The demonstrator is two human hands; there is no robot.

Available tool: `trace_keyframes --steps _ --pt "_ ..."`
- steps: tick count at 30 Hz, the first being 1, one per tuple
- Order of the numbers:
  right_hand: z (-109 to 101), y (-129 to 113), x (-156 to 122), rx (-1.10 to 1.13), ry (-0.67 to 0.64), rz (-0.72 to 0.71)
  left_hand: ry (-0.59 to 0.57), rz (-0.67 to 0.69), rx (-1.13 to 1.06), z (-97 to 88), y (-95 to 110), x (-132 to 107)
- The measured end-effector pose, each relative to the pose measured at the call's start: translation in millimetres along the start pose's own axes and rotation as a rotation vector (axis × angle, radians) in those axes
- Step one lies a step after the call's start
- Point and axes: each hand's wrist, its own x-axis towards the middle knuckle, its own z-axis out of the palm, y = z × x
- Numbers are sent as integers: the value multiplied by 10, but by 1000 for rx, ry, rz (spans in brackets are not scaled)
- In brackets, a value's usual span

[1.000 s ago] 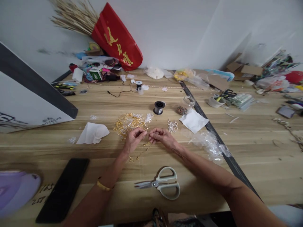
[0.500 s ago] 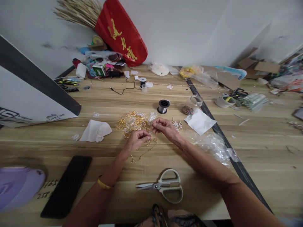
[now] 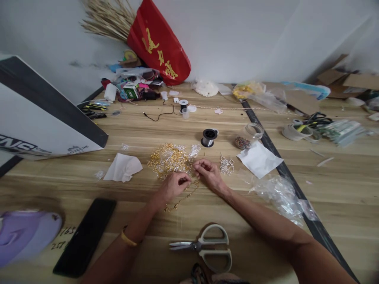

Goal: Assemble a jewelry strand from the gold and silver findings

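My left hand is closed in a pinch just below a tangled pile of gold and silver beaded chains. Facing it, my right hand also pinches, thumb against forefinger, at the pile's right edge. Whatever the fingertips hold is too small to make out. A gold chain with small beads trails on the table beneath the hands, its upper end close to the fingertips. Right of my right hand lies a cluster of silver findings. Nearer my body rest scissors with pale handles, blades pointing left.
Behind the hands stand a wire spool and a glass jar of beads. White paper and clear plastic bags lie to the right. At left are a black phone, crumpled paper and a large box.
The camera view has shifted, so the table's things sit slightly lower and farther right. My right hand has drawn a little toward me, uncovering more silver findings. Both hands keep pinching.
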Motion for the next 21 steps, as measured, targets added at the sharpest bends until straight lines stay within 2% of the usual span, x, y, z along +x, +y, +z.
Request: trace_keyframes --steps 7,11,15,21 --pt "-20 -11 -27 71 36 -30 -62 27 250 -49 114 30" --pt "-64 -5 9 46 25 -36 22 -7 294 -176 129 75" --pt "-81 0 30 -19 44 -32 84 -25 303 -289 63 133" --pt "-91 29 46 -73 60 -45 91 -8 425 -285 -48 264"
